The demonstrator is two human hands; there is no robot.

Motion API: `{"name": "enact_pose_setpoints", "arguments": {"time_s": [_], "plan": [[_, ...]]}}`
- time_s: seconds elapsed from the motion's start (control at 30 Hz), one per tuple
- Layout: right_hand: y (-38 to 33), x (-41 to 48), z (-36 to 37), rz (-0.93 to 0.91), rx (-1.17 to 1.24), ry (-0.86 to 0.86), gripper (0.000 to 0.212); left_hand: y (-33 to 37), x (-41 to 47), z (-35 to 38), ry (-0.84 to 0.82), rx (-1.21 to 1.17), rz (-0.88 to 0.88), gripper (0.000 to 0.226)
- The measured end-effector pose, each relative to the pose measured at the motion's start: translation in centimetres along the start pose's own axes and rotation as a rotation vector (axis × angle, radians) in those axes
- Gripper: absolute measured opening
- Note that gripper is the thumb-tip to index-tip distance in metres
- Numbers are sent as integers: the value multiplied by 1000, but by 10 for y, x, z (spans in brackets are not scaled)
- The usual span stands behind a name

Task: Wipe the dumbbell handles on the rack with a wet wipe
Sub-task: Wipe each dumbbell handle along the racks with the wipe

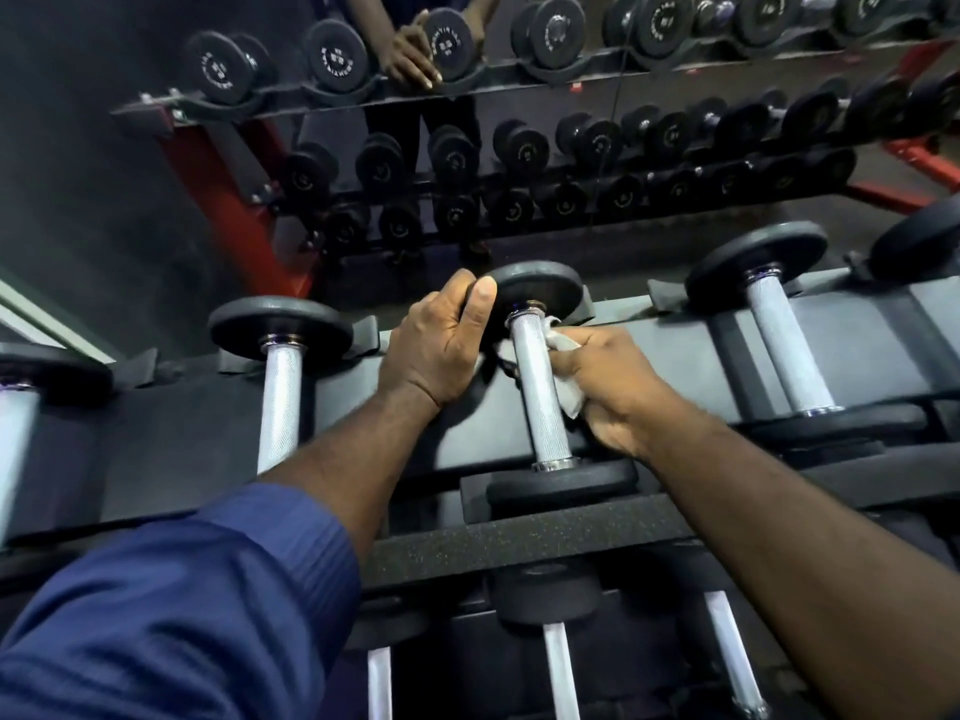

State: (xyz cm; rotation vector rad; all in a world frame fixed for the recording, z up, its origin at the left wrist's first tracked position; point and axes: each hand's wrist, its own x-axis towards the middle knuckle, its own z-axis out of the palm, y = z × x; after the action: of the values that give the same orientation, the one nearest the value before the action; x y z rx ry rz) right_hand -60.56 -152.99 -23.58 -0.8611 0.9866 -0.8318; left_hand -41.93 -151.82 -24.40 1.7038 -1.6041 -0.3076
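A dumbbell with a knurled silver handle [537, 387] and black end plates lies on the top shelf of the rack [166, 439], in the middle of the head view. My left hand [441, 345] grips the rim of its far plate [540, 291]. My right hand [618, 387] holds a white wet wipe [569, 394] pressed against the right side of the handle, with part of the wipe showing behind the bar near the far plate. The near plate [563, 483] rests at the shelf's front edge.
More dumbbells lie on the same shelf to the left [280, 392] and right [784, 345]. A lower shelf holds further dumbbells [558, 662]. A mirror behind the rack reflects the rack [467, 163] and the person's hands.
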Motion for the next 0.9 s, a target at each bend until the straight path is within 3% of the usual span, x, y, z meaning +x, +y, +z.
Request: {"name": "enact_pose_setpoints", "arguments": {"time_s": [0.13,0.33,0.5,0.63,0.77,0.9], "plan": [[-19,1,1,260,217,-151,35,-3,1,1,-2,-1,17,54],[-22,-2,-1,159,344,-50,29,-6,2,3,4,12,33,49],[-5,-10,1,-465,-547,316,15,-6,2,3,7,7,28,42],[-19,-21,2,-885,-1015,302,20,-5,2,3,-2,14,26,42],[-32,-27,3,-1050,-1457,193,27,-3,1,1,-13,19,14,46],[-47,-26,10,-998,-1690,20,39,-3,0,2,-28,12,-9,44]]}}
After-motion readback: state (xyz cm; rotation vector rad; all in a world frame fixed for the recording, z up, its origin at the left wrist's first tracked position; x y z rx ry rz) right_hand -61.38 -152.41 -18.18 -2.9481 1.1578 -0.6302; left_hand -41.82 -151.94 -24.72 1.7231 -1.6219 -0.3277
